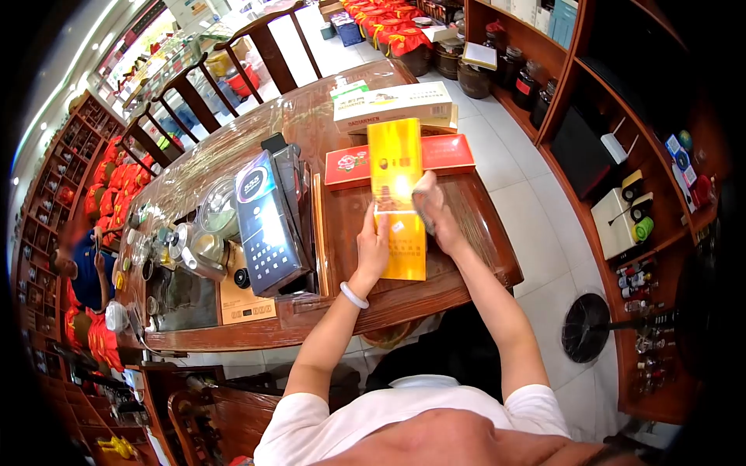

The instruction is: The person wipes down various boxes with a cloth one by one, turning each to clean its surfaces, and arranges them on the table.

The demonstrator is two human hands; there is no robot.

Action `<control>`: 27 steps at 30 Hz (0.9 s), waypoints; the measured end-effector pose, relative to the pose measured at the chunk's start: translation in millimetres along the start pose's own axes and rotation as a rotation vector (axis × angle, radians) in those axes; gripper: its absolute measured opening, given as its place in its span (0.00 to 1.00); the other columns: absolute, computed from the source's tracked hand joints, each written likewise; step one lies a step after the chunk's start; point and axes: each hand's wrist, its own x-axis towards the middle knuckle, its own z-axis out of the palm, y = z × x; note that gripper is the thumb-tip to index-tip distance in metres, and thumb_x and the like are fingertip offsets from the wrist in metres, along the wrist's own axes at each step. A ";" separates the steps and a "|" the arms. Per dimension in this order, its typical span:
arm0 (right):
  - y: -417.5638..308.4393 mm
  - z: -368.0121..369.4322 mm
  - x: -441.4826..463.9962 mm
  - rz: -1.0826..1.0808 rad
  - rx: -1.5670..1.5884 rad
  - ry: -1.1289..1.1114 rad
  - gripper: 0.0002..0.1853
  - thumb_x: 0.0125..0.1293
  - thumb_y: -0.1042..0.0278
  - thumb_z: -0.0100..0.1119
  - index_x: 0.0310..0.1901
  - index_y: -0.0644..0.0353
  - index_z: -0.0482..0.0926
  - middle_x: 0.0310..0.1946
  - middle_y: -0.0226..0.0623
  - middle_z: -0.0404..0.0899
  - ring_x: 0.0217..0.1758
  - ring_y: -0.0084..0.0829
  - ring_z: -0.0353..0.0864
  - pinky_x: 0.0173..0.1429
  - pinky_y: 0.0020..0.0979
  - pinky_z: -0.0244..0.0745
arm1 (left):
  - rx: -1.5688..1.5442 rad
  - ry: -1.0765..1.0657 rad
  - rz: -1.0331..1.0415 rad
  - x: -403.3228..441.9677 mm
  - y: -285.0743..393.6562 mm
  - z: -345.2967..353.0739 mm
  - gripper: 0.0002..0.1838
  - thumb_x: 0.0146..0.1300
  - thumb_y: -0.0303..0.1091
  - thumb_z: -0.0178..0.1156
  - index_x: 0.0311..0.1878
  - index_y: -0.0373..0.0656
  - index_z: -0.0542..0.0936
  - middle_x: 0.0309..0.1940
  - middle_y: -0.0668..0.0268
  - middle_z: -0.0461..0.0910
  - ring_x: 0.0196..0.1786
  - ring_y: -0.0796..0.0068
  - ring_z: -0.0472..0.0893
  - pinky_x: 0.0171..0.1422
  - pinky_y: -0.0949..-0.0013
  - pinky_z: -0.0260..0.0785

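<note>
A long shiny gold box (399,165) stands tilted over the front right of the table, with strong glare on its face. My left hand (373,247) grips its left edge, fingers closed on it; a pale bracelet is on that wrist. At the box's right edge is my right hand (439,217), fingers curled and smeared by motion. Something greyish-white shows at those fingers, too blurred to name. Behind the gold box lies a flat red box (454,153) with a flower print. A white carton (396,105) lies farther back.
Left of my hands, a dark blue box (268,225) rests on the wooden table (458,268). A metal kettle (203,252) and tea things stand beyond it. Dark chairs (268,54) line the far side. Shelves (622,279) and a black fan (587,328) stand right; a person (89,272) is far left.
</note>
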 end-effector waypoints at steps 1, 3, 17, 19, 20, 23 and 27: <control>5.0 -1.2 0.7 0.045 -0.022 -0.079 0.25 0.63 0.54 0.56 0.55 0.66 0.70 0.50 0.32 0.73 0.53 0.22 0.71 0.57 0.25 0.64 | -0.045 0.076 0.029 3.9 -2.7 -2.1 0.22 0.70 0.39 0.45 0.62 0.35 0.64 0.43 0.57 0.79 0.45 0.70 0.77 0.47 0.70 0.69; 8.1 -0.1 1.1 0.090 -0.047 -0.168 0.25 0.62 0.57 0.57 0.55 0.66 0.70 0.50 0.33 0.74 0.54 0.23 0.71 0.58 0.27 0.65 | -0.111 0.160 0.034 10.1 -8.3 -6.6 0.22 0.70 0.40 0.45 0.61 0.36 0.65 0.41 0.55 0.80 0.44 0.66 0.79 0.46 0.66 0.70; 0.0 -27.4 24.4 -0.178 0.044 0.476 0.22 0.60 0.59 0.59 0.50 0.68 0.73 0.46 0.35 0.76 0.46 0.26 0.76 0.51 0.26 0.69 | 0.019 -0.192 0.047 -4.1 -7.4 6.4 0.21 0.69 0.35 0.49 0.62 0.37 0.66 0.42 0.62 0.80 0.43 0.79 0.77 0.46 0.74 0.69; -1.6 -26.7 23.2 -0.249 -0.113 0.567 0.23 0.62 0.56 0.59 0.50 0.69 0.73 0.46 0.35 0.76 0.46 0.25 0.75 0.50 0.26 0.68 | -0.099 -0.196 0.003 -5.0 -6.4 5.0 0.20 0.69 0.34 0.49 0.61 0.36 0.66 0.42 0.63 0.79 0.44 0.81 0.76 0.46 0.75 0.69; -2.0 -28.6 22.4 -0.253 -0.113 0.566 0.23 0.62 0.56 0.59 0.50 0.69 0.73 0.46 0.35 0.76 0.46 0.25 0.75 0.50 0.26 0.68 | -0.209 -0.196 -0.042 -4.7 -5.8 4.3 0.20 0.69 0.34 0.48 0.61 0.35 0.66 0.43 0.64 0.79 0.44 0.83 0.75 0.46 0.76 0.69; 4.9 -36.3 26.3 -0.241 -0.184 0.543 0.20 0.61 0.58 0.60 0.46 0.68 0.77 0.40 0.34 0.78 0.41 0.23 0.75 0.46 0.26 0.69 | -0.266 -0.111 -0.046 0.3 -16.8 6.5 0.21 0.69 0.36 0.49 0.61 0.35 0.67 0.45 0.61 0.79 0.46 0.80 0.76 0.48 0.73 0.69; 6.4 -31.8 22.5 -0.205 -0.328 0.400 0.19 0.61 0.58 0.61 0.44 0.67 0.78 0.37 0.34 0.79 0.39 0.23 0.76 0.45 0.26 0.70 | -0.351 -0.050 -0.030 3.0 -25.1 9.8 0.21 0.68 0.34 0.50 0.62 0.35 0.66 0.48 0.63 0.77 0.48 0.80 0.75 0.50 0.75 0.68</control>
